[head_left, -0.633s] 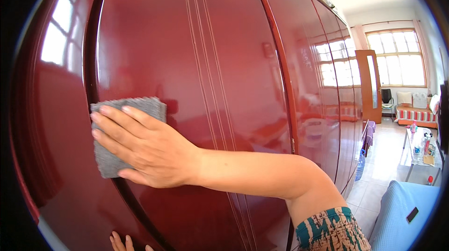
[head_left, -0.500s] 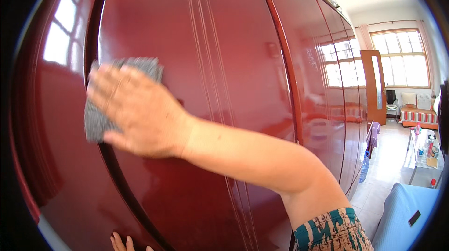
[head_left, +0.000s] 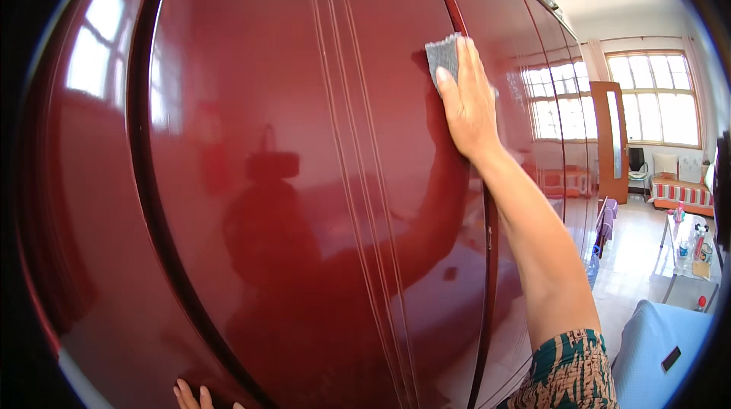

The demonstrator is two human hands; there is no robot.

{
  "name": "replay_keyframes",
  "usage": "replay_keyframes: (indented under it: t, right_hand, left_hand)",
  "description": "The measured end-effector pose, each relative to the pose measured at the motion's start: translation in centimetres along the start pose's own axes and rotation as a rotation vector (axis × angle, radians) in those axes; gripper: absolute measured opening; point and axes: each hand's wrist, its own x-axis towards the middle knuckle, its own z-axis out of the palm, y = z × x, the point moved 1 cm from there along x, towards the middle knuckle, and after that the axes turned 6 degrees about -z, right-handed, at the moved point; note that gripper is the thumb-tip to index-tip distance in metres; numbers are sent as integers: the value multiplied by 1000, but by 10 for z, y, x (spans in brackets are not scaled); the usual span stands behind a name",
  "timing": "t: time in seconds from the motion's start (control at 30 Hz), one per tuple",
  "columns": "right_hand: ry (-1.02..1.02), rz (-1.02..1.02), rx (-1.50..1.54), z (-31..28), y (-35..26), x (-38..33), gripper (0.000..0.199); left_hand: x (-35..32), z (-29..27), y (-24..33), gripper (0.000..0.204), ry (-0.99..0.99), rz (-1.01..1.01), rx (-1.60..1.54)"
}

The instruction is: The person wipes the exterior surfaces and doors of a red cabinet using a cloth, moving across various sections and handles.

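A glossy dark red wardrobe (head_left: 251,51) fills most of the view, its doors split by dark vertical edges. High on the big middle door, close to its right edge, my right hand (head_left: 474,108) presses a grey cloth (head_left: 442,61) against the surface. The fingers point upward over the cloth, and part of it is covered by them. At the lower left, only the fingertips of my left hand (head_left: 194,394) show; they rest spread on the red panel with nothing in them. The rest of that hand is out of the picture.
A light blue covered surface (head_left: 647,340) with a dark phone (head_left: 671,359) on it lies at the lower right. Beyond stand a small table (head_left: 697,260) with bottles, a purple cloth (head_left: 608,215), an open wooden door (head_left: 608,142) and a striped sofa (head_left: 681,190).
My right hand has swept the grey cloth from the door's left edge across to its upper right edge. The left fingertips stay at nearly the same place.
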Motion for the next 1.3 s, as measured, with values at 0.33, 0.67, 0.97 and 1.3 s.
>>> replay_keyframes:
  t: [0.33,0.67,0.97,1.3]
  right_hand:
    - [-335,-484,408,5,-218,-43,74]
    - [-8,-485,338,54,-222,55,71]
    - [21,17,-186,14,-33,31,67]
    - [-66,210,-209,20,-11,52,72]
  left_hand:
    - [-5,-6,3,47,-8,1,-1]
    - [-3,-6,6,46,-1,13,-26]
    - [-5,-8,5,46,-17,0,-28]
    - [-5,-5,9,46,1,-12,-12]
